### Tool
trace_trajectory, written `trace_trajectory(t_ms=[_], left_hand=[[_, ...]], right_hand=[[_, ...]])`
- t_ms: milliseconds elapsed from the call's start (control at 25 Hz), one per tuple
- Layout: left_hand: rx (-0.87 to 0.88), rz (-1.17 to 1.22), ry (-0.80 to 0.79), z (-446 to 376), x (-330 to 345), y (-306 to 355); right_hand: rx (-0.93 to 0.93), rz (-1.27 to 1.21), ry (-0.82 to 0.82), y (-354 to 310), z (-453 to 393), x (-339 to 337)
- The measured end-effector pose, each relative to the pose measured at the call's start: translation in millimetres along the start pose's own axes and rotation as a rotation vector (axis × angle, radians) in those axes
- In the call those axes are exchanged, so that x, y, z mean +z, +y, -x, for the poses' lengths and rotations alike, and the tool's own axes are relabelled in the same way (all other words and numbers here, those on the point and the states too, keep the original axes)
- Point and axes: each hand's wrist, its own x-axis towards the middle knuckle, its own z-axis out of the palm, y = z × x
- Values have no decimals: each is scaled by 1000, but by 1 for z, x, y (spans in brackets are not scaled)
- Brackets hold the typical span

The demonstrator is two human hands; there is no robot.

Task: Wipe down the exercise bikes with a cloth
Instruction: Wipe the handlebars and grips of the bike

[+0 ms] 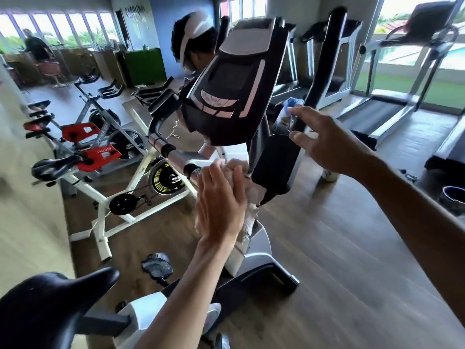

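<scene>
Pale cloth [249,197] pressed flat-fingered by left hand [221,205] on bike stem [254,238], mid-wipe. Right hand [324,144] spread, apparently reaching for handlebar [302,122]. Next: wipe downward.

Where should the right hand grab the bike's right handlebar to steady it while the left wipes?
Grip the black handlebar just above its padded lower section, coming from the right where the right hand hovers open. The bar rises steeply, so wrap the fingers sideways around it. The left hand presses the cloth below.
</scene>
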Motion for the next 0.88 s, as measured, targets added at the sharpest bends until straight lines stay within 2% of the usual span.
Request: trace_trajectory(t_ms=[80, 120, 160, 240, 320, 400, 480, 560, 640, 720, 800, 880], left_hand=[[-136, -90, -238, -15, -5, -2], [-150, -92, -373, -19, -9, 5], [-122, -33, -485, -21, -11, 11], [-75, 176, -612, -17, -14, 9], [132, 196, -543, -11, -15, -17], [350, 61, -474, -7, -10, -40], [413, -66, -452, -5, 4, -43], [430, -137, -345, 1, 17, -33], [533, -100, -222, 0, 25, -32], [714, 0, -129, -8, 29, -52], [934, 36, -95, -23, 31, -77], [983, 33, -104, -28, 31, -85]], right_hand=[[0, 57, 0, -20, -6, 24], [7, 141, 20, -24, -10, 37], [10, 277, 54, -26, -14, 50], [45, 533, 94, -22, -17, 69], [79, 623, 124, -20, -15, 76], [101, 646, 163, -23, -14, 78], [114, 679, 189, -24, -16, 80], [149, 711, 179, -25, -18, 82], [176, 733, 179, -25, -19, 83], [176, 729, 190, -26, -16, 83], [156, 713, 204, -26, -14, 83], [151, 705, 223, -26, -14, 84]])
